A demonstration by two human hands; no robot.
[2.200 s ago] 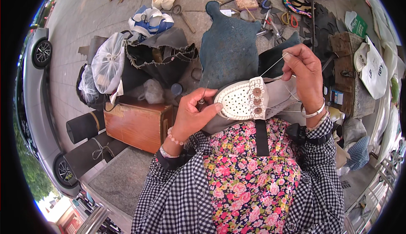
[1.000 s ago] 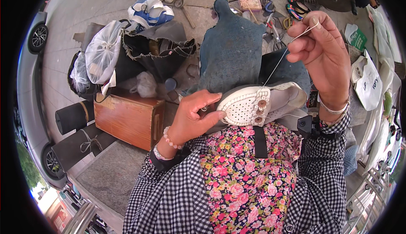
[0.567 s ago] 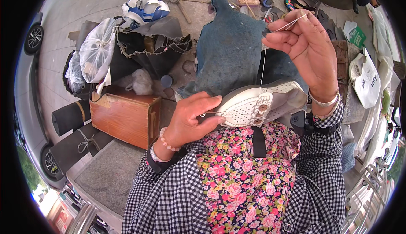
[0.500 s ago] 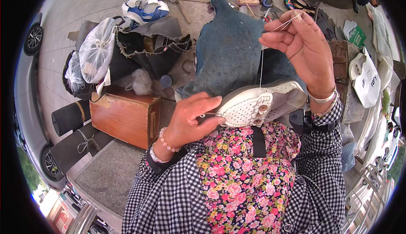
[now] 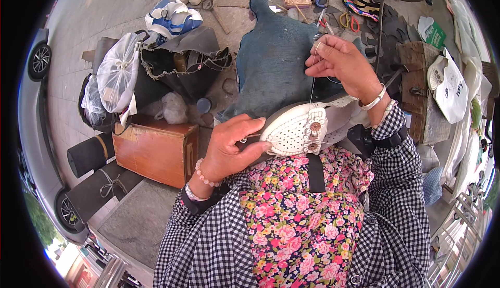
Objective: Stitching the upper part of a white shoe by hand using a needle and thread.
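Observation:
A white perforated shoe with flower trims lies sideways over my lap, its toe to the left. My left hand grips that toe between thumb and fingers, and a thin strand runs from between them toward the shoe. Above the shoe, my right hand is closed in a pinch on a pale thread, which runs down tautly to the shoe's upper edge. Whether a needle is in the fingers I cannot tell. A worn blue-grey cloth covers my legs beyond the shoe.
On the left stand a wooden box, a dark open bag and a white plastic bag. Scissors, sandals and a hammer lie on the ground ahead. A wooden crate sits at the right.
My right hand has come down and to the left, nearer the shoe, with the thread still pinched. My left hand keeps its grip on the toe. The view has shifted slightly.

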